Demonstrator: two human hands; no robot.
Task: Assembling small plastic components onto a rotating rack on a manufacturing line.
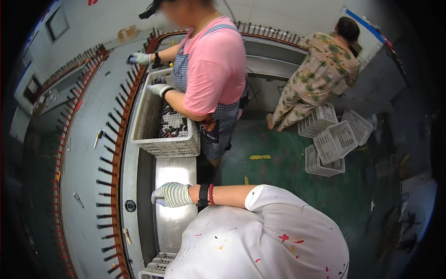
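My right hand (173,194), in a striped knit glove with a black band and red beads at the wrist, is over a shiny metal ledge (175,171) beside the grey bench. Its fingers are curled and drawn together; whether anything is in them is hidden. My left hand is out of sight, and my paint-flecked white shirt (260,237) fills the lower part. Left of the hand runs a brown rail (121,186) set with a row of dark rods (108,182). A brass-coloured piece (127,236) lies near the bench edge.
Ahead, a co-worker in pink (216,65) reaches gloved hands over a white crate (169,148) of small dark parts. Another person (316,69) stands far right by stacked white crates (334,142). A crate corner (160,265) shows below. Small metal pieces (78,200) lie on the bench.
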